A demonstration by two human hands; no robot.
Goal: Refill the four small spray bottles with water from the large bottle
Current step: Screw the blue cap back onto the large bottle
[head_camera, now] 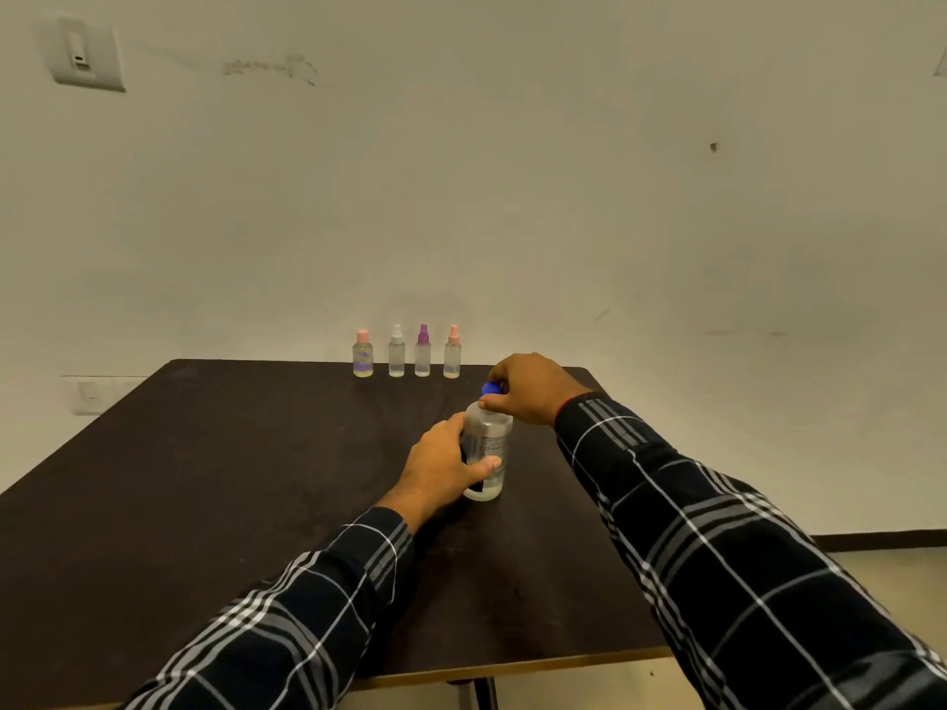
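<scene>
Standing upright (cap (pixel 491 388) skyward): large bottle (pixel 492 435), left fingers (pixel 487 463) gripping it, right fingers (pixel 494 402) pinching cap.

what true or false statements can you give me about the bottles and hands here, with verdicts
1. Four spray bottles stand in a row at the table's far edge. True.
2. The left hand grips the large bottle by its body. True.
3. The right hand lies flat on the table. False: it pinches the blue cap at the large bottle's top.
4. The large bottle lies on its side. False: it stands upright on the table.
5. The purple-topped bottle is leftmost in the row. False: it is third from the left; the leftmost is a pink-topped bottle.
</scene>
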